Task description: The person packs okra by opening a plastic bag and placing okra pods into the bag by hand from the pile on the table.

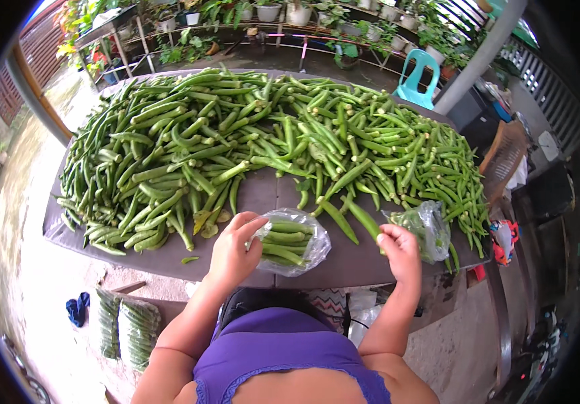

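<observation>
My left hand (241, 249) grips the left edge of a clear plastic bag (295, 266) lying near the table's front, with several okra pods (283, 239) inside. My right hand (399, 250) pinches a single green okra pod (364, 219) to the right of that bag. Behind my right hand lies another crumpled clear bag (431, 236) with green pods in it. A big heap of loose okra (148, 155) covers much of the cushioned grey surface (256, 202), with smaller-looking pods (425, 155) toward the right.
A teal plastic chair (416, 84) and a grey post (478, 54) stand behind, with potted plants (266, 12) on racks. Filled bags (135, 330) and a dark blue cloth (76, 308) are below at left. Assorted clutter (539, 195) is at right.
</observation>
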A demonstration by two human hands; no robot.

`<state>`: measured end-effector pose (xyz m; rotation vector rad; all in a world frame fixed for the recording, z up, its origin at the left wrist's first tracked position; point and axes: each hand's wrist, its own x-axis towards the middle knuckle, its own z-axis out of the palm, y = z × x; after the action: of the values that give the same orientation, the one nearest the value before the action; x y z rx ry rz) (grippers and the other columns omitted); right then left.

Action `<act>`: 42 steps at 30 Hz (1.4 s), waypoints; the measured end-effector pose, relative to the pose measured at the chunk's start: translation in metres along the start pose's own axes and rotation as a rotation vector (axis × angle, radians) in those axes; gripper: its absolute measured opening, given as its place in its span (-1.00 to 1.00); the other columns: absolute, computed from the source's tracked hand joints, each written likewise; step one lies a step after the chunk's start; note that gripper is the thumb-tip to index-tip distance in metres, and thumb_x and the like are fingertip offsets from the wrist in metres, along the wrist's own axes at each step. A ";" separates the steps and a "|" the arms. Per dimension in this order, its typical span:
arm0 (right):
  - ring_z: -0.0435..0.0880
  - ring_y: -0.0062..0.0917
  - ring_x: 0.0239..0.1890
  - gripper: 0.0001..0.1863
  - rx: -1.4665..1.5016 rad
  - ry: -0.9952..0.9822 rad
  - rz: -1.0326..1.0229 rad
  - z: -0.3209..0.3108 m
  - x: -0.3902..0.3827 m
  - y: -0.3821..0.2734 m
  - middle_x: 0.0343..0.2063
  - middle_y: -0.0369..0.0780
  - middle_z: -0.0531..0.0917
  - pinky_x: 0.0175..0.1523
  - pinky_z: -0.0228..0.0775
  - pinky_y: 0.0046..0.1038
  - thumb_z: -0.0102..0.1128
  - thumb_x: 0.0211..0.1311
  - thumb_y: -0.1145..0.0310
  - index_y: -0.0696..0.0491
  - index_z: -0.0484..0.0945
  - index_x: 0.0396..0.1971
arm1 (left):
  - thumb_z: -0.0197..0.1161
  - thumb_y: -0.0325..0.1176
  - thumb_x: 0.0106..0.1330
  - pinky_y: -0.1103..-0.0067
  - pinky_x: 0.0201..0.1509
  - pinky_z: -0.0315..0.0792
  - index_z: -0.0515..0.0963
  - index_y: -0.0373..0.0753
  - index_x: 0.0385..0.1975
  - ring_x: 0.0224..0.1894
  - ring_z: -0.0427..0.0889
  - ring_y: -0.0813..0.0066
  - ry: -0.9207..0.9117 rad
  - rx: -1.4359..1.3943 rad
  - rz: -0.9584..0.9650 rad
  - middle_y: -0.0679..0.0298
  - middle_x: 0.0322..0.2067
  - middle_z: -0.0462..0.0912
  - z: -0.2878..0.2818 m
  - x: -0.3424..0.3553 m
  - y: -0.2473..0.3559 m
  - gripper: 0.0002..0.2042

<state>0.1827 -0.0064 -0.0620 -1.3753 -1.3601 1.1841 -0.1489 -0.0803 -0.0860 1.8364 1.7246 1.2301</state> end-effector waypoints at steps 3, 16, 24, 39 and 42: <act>0.54 -0.71 -0.41 -0.84 -0.179 -0.293 -0.134 0.032 -0.014 -0.016 -0.44 -0.34 0.63 -0.29 0.38 -0.60 0.27 0.27 0.49 0.17 0.69 -0.19 | 0.12 -0.59 0.14 0.38 -0.14 0.55 0.62 -0.31 -0.01 -0.26 0.68 0.07 -0.050 -0.040 -0.099 0.08 -0.03 0.62 -0.003 0.001 0.007 -0.62; 0.59 -0.31 -0.18 -0.81 -0.688 -0.302 -0.668 0.129 -0.024 -0.006 -0.33 -0.30 0.62 -0.10 0.35 -0.26 0.43 0.03 0.39 0.02 0.69 -0.31 | 0.05 -0.64 0.14 0.39 -0.11 0.55 0.59 -0.35 0.01 -0.21 0.68 0.03 -0.008 -0.063 -0.075 0.05 -0.02 0.61 -0.004 -0.002 0.002 -0.60; 0.54 -0.37 -0.19 -0.80 -0.866 -0.274 -0.829 0.133 -0.032 0.013 -0.35 -0.35 0.56 -0.09 0.29 -0.28 0.42 0.02 0.38 -0.03 0.63 -0.32 | 0.05 -0.64 0.11 0.44 -0.16 0.54 0.60 -0.33 0.01 -0.28 0.67 0.11 -0.033 -0.071 -0.104 0.04 -0.01 0.62 -0.004 0.003 0.004 -0.58; 0.73 -0.10 -0.39 -0.65 -0.847 0.088 0.040 0.061 0.097 0.028 -0.51 0.04 0.70 -0.21 0.55 -0.19 0.42 -0.05 0.19 0.23 0.66 -0.51 | 0.28 -0.48 0.18 0.54 -0.37 0.48 0.69 -0.16 -0.04 -0.54 0.56 0.42 -0.005 0.063 -0.063 0.15 -0.01 0.64 0.000 -0.001 0.004 -0.68; 0.74 -0.35 -0.47 -0.72 -0.599 -0.055 0.188 0.017 0.100 0.044 -0.53 -0.04 0.73 -0.28 0.55 -0.35 0.42 0.01 0.29 0.25 0.66 -0.46 | 0.26 -0.49 0.20 0.52 -0.37 0.48 0.70 -0.17 -0.05 -0.53 0.58 0.38 -0.013 0.071 -0.035 0.14 -0.06 0.67 0.001 0.000 0.001 -0.69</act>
<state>0.1712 0.0906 -0.1139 -1.9317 -1.7409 0.9706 -0.1477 -0.0805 -0.0856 1.8421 1.8074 1.1544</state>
